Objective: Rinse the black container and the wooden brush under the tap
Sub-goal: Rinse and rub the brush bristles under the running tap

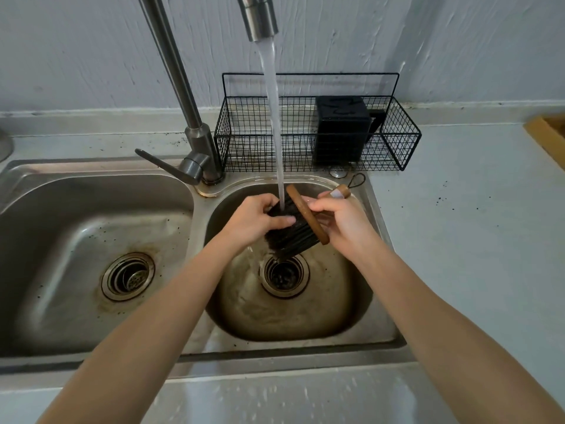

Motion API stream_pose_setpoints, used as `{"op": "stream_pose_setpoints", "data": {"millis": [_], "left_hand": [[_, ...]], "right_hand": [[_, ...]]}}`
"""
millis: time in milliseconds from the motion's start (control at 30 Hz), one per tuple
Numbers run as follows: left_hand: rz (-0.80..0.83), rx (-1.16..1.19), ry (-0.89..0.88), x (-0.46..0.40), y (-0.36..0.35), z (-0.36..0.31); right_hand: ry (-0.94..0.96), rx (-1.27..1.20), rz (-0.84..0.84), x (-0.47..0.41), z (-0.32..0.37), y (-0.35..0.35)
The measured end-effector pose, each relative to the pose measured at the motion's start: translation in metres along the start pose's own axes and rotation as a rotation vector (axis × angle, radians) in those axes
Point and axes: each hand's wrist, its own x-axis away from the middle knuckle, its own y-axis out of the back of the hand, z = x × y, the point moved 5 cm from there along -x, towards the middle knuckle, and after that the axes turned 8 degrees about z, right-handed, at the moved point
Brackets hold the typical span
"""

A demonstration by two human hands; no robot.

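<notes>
Wooden brush (307,214) sits under the tap's stream (273,117); my right hand (342,221) grips its handle, my left hand (255,220) pinches the black bristles (290,234).

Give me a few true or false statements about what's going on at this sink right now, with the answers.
1. Water from the tap lands on the wooden brush. True.
2. The black container sits in the left sink basin. False: it stands in the wire rack behind the sink.
3. The left hand grips the brush's bristles. True.
4. The right hand rests idle on the counter. False: it holds the brush by its wooden part.
5. The brush is over the right basin. True.
</notes>
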Motion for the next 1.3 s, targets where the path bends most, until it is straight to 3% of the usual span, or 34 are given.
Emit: {"op": "stream_pose_setpoints", "data": {"millis": [100, 500, 600, 867, 967, 1100, 1300], "left_hand": [[-0.038, -0.011, 0.029, -0.001, 0.007, 0.004], [-0.005, 0.44, 0.084, 0.003, 0.014, 0.019], [0.076, 0.38, 0.103, 0.001, 0.006, 0.013], [0.026, 0.168, 0.002, -0.003, 0.004, 0.002], [-0.038, 0.275, -0.001, -0.001, 0.008, 0.001], [0.101, 0.473, 0.085, 0.001, 0.001, 0.01], [-0.135, 0.198, 0.116, -0.002, 0.004, 0.018]], "right_hand": [[-0.008, -0.008, 0.025, -0.001, 0.004, 0.002], [-0.109, -0.061, -0.008, -0.004, 0.001, 0.013], [-0.121, -0.044, 0.02, -0.003, -0.001, 0.009], [-0.103, -0.066, 0.005, -0.005, 0.0, 0.011], [-0.111, -0.072, 0.004, -0.006, -0.002, 0.014], [-0.11, -0.101, -0.002, -0.007, -0.004, 0.014], [-0.121, -0.169, 0.003, -0.007, -0.009, 0.004]]}}
